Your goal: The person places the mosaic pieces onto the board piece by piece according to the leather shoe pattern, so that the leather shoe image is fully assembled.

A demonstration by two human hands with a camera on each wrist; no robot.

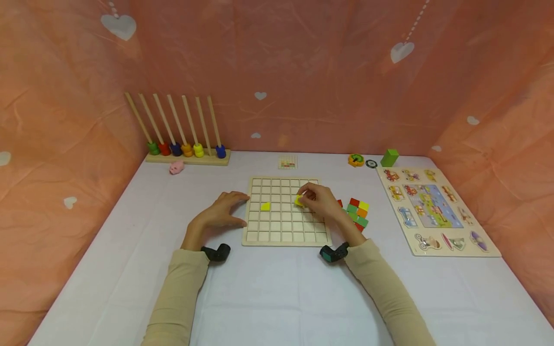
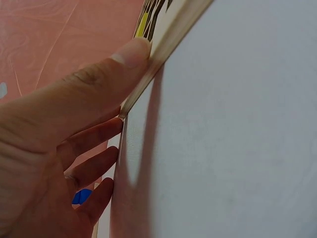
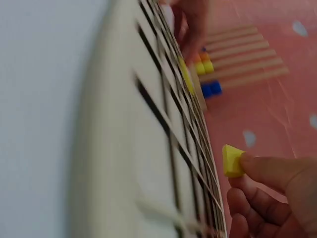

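Note:
A square wooden grid board (image 1: 287,236) lies on the white table, its surface split into small square cells. One yellow tile (image 1: 265,206) sits in a cell toward the board's left side. My right hand (image 1: 319,201) is over the board's right half and pinches a second yellow piece (image 3: 232,161) between thumb and fingertips. In the right wrist view that piece looks raised off the grid. At the board's left edge, my left hand (image 1: 221,210) rests with thumb and fingers spread against the rim; the left wrist view shows the thumb (image 2: 131,52) touching that edge.
Several red, green, orange and yellow tiles (image 1: 358,211) lie right of the board, partly behind my right forearm. Farther right is a picture puzzle (image 1: 407,240). A peg stand with beads (image 1: 186,161), a pink pig (image 1: 176,167), a small pattern card (image 1: 287,162) and a green block (image 1: 389,157) stand farther back.

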